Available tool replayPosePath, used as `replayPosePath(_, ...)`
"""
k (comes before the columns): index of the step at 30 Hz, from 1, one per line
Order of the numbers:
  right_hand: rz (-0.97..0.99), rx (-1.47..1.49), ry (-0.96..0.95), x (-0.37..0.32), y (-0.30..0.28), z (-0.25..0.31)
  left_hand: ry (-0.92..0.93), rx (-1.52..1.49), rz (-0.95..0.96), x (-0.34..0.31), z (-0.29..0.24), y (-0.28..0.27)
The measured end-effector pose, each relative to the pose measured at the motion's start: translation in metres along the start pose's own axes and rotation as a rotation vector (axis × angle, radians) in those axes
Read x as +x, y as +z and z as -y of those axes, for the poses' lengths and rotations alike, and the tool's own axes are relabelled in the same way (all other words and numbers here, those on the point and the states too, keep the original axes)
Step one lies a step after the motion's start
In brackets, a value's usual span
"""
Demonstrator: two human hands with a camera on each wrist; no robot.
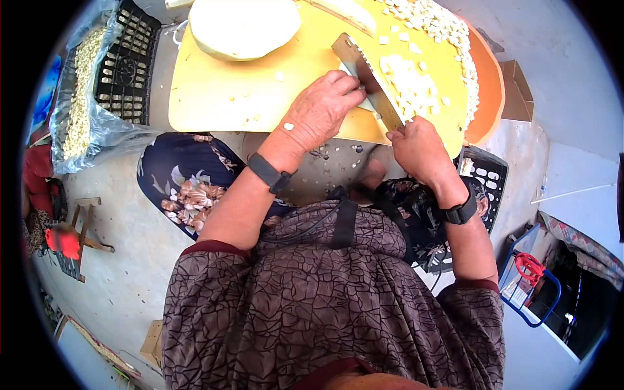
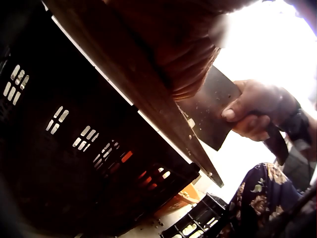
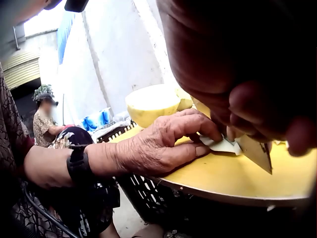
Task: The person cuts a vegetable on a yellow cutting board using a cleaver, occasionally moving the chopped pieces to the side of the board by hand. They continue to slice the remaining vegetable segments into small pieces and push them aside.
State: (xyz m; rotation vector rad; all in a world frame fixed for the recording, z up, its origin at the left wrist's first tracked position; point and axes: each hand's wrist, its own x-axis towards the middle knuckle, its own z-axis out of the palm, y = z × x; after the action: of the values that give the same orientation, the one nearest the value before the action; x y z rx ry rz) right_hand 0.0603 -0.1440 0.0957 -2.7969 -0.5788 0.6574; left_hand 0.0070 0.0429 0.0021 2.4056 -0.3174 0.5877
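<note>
On the yellow board [image 1: 214, 107], the left hand [image 1: 322, 109] pinches a pale slice [image 3: 224, 145] with bent fingers, holding it against the board. The right hand [image 1: 421, 151] grips the handle of a wide cleaver [image 1: 375, 88]; in the left wrist view the right hand [image 2: 257, 109] has its fingers curled round it. The blade stands right beside the left fingertips, at the slice. Small pale cubes [image 1: 409, 88] lie on the board to the right of the blade. The left hand [image 3: 153, 146] also shows in the right wrist view, the slice's edge between fingers and thumb.
A large cut pale piece [image 1: 244, 26] rests at the board's upper left, a long piece [image 1: 344, 14] beside it. More cubes line the right edge by an orange basin [image 1: 484, 91]. A black crate [image 1: 130, 65] and a plastic bag of bits [image 1: 81, 97] stand left. A seated person [image 3: 47, 121] is behind.
</note>
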Motion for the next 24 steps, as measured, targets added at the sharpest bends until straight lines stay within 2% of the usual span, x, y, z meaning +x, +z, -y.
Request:
replayPosePath(1,-0.035,-0.002,-0.017,-0.001,0.001,0.000,-0.006,0.000,0.002,0.000,0.000,0.000)
replayPosePath(4,0.123,0.042,0.127,0.001,-0.011,0.014,-0.010,0.012,0.003,-0.001,0.000,-0.001)
replayPosePath(7,0.110,-0.090,0.008,0.006,-0.007,0.012,-0.027,0.003,0.021,-0.001,-0.001,-0.002)
replayPosePath(10,0.100,0.012,0.099,0.012,-0.003,0.019,-0.031,0.016,0.025,-0.001,-0.002,-0.002)
replayPosePath(13,-0.003,-0.039,0.026,0.014,0.013,0.010,-0.040,-0.002,0.018,-0.001,-0.002,-0.002)
replayPosePath(16,0.066,0.143,0.178,0.021,0.010,0.004,-0.011,-0.033,-0.010,-0.004,0.003,0.000)
replayPosePath(18,0.084,0.152,0.182,0.025,0.010,0.000,-0.017,-0.045,-0.014,-0.005,0.004,0.002)
replayPosePath(22,0.038,0.045,0.114,0.017,0.005,0.014,0.007,-0.039,-0.044,-0.004,0.004,0.001)
replayPosePath(24,-0.008,-0.049,0.016,0.017,0.006,0.013,-0.001,-0.026,-0.041,-0.005,0.003,0.000)
